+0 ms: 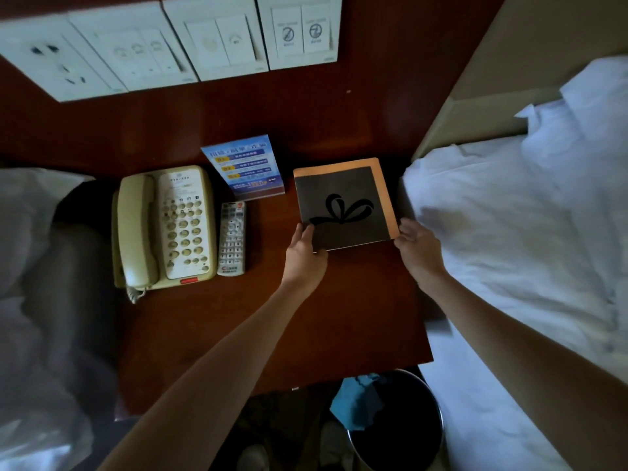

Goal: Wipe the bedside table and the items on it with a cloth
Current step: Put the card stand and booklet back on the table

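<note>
A person's left hand [304, 253] pinches the near left corner of a black-and-orange folder [343, 202], which lies flat on the tabletop [238, 334], well to the right of the telephone [163, 226]. The right hand [419, 249] cups the folder's near right corner with fingers loosely bent; whether they grip cannot be told. Both forearms reach straight forward, wrists low. The folder looks thin, light and fairly stiff, likely best lifted by those two corners. A remote control [232, 239] lies just right of the telephone. The blue cloth [356, 402] hangs on a bin [440, 426], nearer the camera than the telephone, in neither hand.
</note>
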A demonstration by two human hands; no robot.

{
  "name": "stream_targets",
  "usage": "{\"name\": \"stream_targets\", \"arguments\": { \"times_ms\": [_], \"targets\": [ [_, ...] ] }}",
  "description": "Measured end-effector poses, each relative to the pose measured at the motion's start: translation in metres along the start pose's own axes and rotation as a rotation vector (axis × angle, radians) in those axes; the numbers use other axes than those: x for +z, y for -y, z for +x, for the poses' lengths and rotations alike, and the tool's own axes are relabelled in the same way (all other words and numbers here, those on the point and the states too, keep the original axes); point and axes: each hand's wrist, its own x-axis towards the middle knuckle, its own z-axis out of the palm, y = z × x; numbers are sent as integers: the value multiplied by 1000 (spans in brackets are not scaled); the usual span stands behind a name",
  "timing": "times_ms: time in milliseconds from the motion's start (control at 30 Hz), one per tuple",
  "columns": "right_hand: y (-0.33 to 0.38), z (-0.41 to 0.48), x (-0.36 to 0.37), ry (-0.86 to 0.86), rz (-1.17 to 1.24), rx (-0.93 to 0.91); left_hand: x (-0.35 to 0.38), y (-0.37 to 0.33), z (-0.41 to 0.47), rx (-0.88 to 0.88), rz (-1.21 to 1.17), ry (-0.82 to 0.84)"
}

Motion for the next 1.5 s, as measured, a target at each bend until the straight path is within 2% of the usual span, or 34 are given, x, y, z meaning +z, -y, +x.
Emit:
{"name": "stream_targets", "arguments": {
  "times_ms": [200,333,567,767,1033,1333,1500],
  "targets": [
    [3,-7,-5,53,-23,22,-12,4,-11,23,-68,-34],
    [9,-27,-1,98,5,62,-29,14,-26,-28,-132,-58],
    [34,-87,25,318,9,105,-72,40,-72,-148,-313,-102],
    [60,-144,49,370,58,132,-114,66,-120,-208,-403,-224],
    [89,-215,100,435,58,114,-168,122,-195,-277,-495,-353],
    [118,-293,176,556,-54,57,-228,201,-265,-294,-597,-475],
    [123,-336,223,642,-99,46,-262,251,-313,-338,-497,-616]
  ]
}}
